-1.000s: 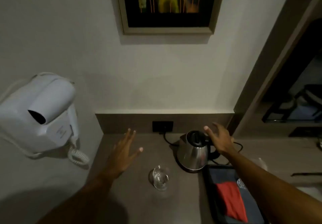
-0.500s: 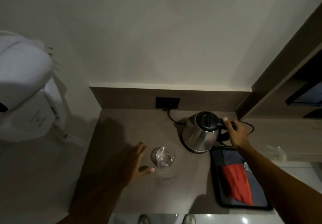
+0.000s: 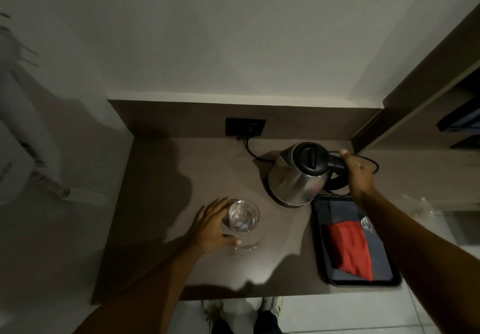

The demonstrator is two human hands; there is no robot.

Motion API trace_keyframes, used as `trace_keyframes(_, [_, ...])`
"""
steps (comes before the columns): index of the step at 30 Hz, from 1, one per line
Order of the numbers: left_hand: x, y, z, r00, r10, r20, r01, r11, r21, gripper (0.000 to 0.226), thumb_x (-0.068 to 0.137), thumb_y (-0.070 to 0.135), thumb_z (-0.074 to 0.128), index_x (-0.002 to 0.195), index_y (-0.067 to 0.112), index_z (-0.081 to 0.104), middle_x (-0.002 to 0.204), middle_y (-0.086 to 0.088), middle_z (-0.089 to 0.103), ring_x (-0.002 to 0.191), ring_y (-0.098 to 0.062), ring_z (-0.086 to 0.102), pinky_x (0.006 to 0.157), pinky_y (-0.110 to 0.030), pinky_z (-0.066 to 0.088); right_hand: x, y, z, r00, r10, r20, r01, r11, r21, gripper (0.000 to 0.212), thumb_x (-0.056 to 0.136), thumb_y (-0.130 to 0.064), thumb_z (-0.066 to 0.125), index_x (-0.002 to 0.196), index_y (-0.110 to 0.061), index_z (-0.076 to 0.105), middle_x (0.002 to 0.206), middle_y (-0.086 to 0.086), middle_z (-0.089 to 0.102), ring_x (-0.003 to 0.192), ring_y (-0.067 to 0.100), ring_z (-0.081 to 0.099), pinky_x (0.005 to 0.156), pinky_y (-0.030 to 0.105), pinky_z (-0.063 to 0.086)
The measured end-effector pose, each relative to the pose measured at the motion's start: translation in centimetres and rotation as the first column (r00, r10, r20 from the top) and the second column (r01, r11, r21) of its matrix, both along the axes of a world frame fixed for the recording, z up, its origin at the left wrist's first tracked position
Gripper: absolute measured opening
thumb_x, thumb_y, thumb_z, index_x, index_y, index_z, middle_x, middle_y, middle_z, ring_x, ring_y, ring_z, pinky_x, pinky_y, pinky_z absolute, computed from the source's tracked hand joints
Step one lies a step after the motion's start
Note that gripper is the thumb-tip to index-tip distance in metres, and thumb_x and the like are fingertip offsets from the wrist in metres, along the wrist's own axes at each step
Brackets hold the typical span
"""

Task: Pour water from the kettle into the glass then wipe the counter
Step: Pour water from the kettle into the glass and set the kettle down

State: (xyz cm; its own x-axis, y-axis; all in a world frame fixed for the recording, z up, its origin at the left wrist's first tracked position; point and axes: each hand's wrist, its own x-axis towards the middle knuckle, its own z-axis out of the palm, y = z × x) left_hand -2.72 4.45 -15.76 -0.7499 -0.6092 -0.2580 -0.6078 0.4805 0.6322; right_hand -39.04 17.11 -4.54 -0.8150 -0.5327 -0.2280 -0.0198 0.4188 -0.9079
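Observation:
A steel kettle [image 3: 296,180] with a black lid stands on its base at the back right of the brown counter [image 3: 161,177]. My right hand [image 3: 359,175] is wrapped around its black handle. A clear glass [image 3: 244,216] stands upright in the middle of the counter. My left hand [image 3: 210,226] curls around the glass's left side, thumb in front of its foot. A red cloth [image 3: 348,249] lies folded on a dark tray [image 3: 335,279] at the right front.
The kettle's black cord [image 3: 250,149] runs to a wall socket [image 3: 245,127]. A second small glass [image 3: 367,223] sits on the tray beside my forearm. A white wall-mounted hair dryer [image 3: 28,139] hangs at the left. Wooden shelving [image 3: 428,81] rises at the right.
My right hand went from above the kettle to a full grip on its handle. My left hand came down and closed around the glass. My view tilted downward.

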Motion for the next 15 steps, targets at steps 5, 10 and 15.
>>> trace_keyframes(5, [-0.3,-0.1,-0.7,1.0,0.022,-0.006,-0.022,1.0,-0.015,0.105,0.054,0.074,0.071,0.145,0.035,0.034,0.158,0.011,0.03,0.147,-0.011,0.02,0.12,-0.042,0.007,1.0,-0.3,0.9,0.997,0.078,-0.008,-0.079,0.996,-0.029,0.069,0.085,-0.057,0.06,0.084,0.012,0.064,0.074,0.017,0.064,0.065,0.025,0.063,0.064,0.032,0.052])
trace_keyframes(10, [-0.5,-0.3,-0.7,1.0,0.015,0.008,-0.015,1.0,-0.018,0.103,0.056,0.071,0.073,0.144,0.032,0.036,0.159,0.009,0.028,0.148,-0.014,0.019,0.121,-0.046,0.006,2.4,-1.1,3.8,0.954,0.173,-0.246,-0.185,0.982,-0.026,0.04,0.094,-0.034,0.062,0.059,-0.015,0.063,0.047,-0.006,0.059,0.044,0.002,0.055,0.045,0.015,0.045])
trace_keyframes(15, [-0.5,-0.4,-0.6,1.0,0.0,-0.002,0.0,1.0,-0.008,0.103,0.059,0.069,0.074,0.146,0.032,0.034,0.159,0.008,0.028,0.148,-0.016,0.019,0.122,-0.05,0.009,4.0,-1.5,6.3,0.841,0.333,-0.427,-0.347,0.937,0.047,0.043,0.089,-0.034,0.068,0.059,-0.005,0.061,0.048,0.002,0.057,0.04,0.005,0.05,0.041,0.015,0.038])
